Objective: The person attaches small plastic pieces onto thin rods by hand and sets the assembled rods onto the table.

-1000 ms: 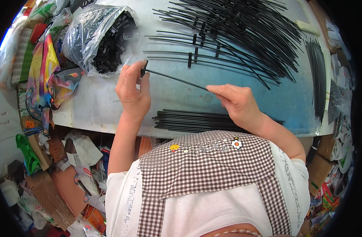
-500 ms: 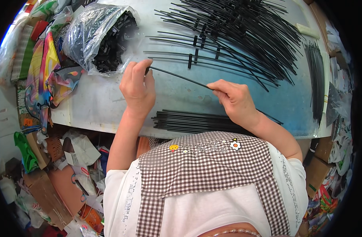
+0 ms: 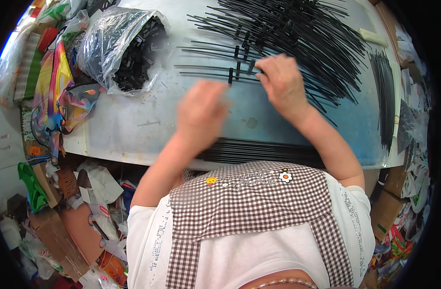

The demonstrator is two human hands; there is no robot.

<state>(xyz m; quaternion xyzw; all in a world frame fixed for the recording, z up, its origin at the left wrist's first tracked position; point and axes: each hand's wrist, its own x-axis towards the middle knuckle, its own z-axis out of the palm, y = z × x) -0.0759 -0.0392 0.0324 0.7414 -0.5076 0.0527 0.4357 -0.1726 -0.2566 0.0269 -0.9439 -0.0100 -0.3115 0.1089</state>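
Observation:
My left hand (image 3: 203, 108) is smeared by motion above the near part of the table, and its fingers cannot be made out. Farther right, my right hand (image 3: 284, 84) is closed in a pinch over the near edge of a pile of thin black rods (image 3: 321, 53). A rod appears to run through its grip, with one end showing beyond my forearm; most of it is hidden. Beside the fingertips is a small blurred black piece (image 3: 251, 67). Nearby rods carry short black crosspieces (image 3: 231, 75). A bundle of plain black rods (image 3: 259, 151) lies along the table's near edge.
An open clear plastic bag (image 3: 109, 45) of small black parts (image 3: 138, 58) lies at the left. Colourful printed fabric (image 3: 59, 86) hangs beside it. Another bundle of thin rods (image 3: 384, 96) lies at the right edge. Cardboard (image 3: 59, 236) and scraps crowd the lower left.
Half a second ago both hands held one black rod stretched between them. My left hand has moved right and slightly nearer; my right hand has moved farther away, to the rod pile.

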